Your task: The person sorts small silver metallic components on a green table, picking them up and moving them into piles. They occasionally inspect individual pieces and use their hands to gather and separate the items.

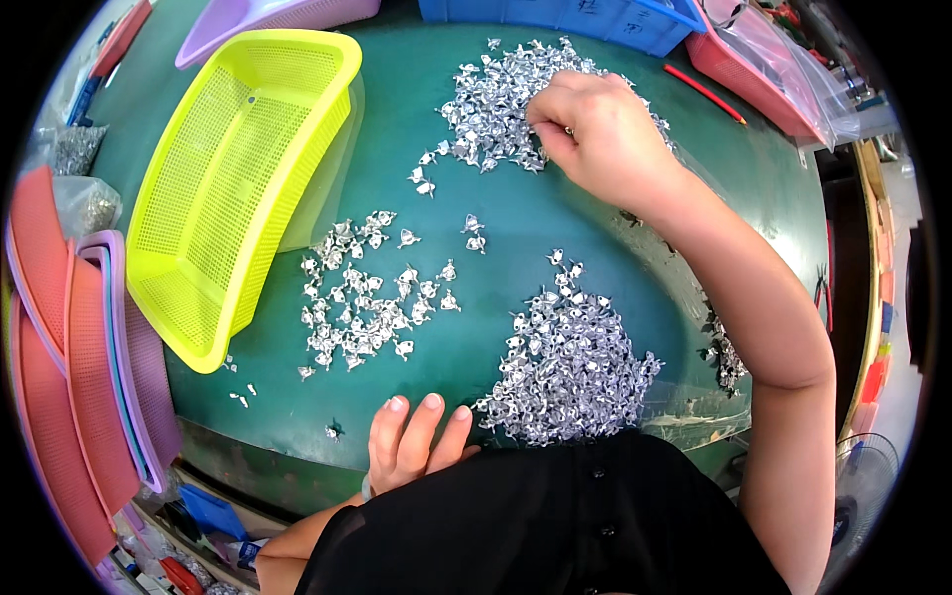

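My right hand [600, 129] reaches across to the far heap of small silvery metal parts [501, 94]. Its fingers are curled together at the heap's right side, and whatever they hold is hidden. Down at the near table edge, my left hand [418, 436] rests with its fingers stretched out and slightly apart, holding nothing. Just right of it lies a dense near heap of similar metal parts [570, 372]. A looser group of parts [362, 297] spreads out left of centre, beyond my left hand. A few strays [474, 233] lie between the heaps.
An empty yellow-green mesh basket [263, 198] stands at left on the green table [416, 223]. Stacked pink and purple baskets [89, 367] crowd the left edge. At the back are a blue bin [565, 20], a pink basket [764, 74] and a red pencil [704, 92]. Darker parts [727, 357] lie under my right arm.
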Motion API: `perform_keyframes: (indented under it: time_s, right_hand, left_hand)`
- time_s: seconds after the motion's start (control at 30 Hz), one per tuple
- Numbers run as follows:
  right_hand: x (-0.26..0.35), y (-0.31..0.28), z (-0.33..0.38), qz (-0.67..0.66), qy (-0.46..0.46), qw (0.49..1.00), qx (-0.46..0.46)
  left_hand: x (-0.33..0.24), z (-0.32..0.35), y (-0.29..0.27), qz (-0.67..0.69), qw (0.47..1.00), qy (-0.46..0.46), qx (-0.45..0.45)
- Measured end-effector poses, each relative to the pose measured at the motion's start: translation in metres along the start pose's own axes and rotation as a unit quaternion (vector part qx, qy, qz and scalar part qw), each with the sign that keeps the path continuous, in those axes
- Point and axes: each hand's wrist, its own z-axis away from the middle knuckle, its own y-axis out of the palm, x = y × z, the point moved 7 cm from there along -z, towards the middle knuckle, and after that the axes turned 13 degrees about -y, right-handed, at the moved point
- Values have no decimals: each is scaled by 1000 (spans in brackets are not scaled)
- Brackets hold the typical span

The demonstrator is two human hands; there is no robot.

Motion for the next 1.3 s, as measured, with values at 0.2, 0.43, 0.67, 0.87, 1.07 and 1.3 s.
perform_keyframes:
  time_s: [0.2,0.43,0.67,0.87,1.07,1.3]
  right_hand:
    - [-10,-17,2,-96,39,995,-14]
    - [-44,-80,69,-172,219,956,96]
    - [-71,-107,169,-98,308,918,228]
    - [-70,-113,183,-53,290,911,289]
    - [-33,-82,63,-85,93,990,61]
    - [-10,-15,0,3,-42,999,25]
  left_hand:
    - [-1,-6,-3,-5,1000,1,12]
    - [-7,-16,-6,-13,998,52,13]
    - [-6,-15,-7,10,1000,-10,14]
    - [-14,-35,-16,25,999,-18,-15]
    - [-13,-35,-17,29,999,-29,4]
    - [-14,-24,-11,-4,999,20,43]
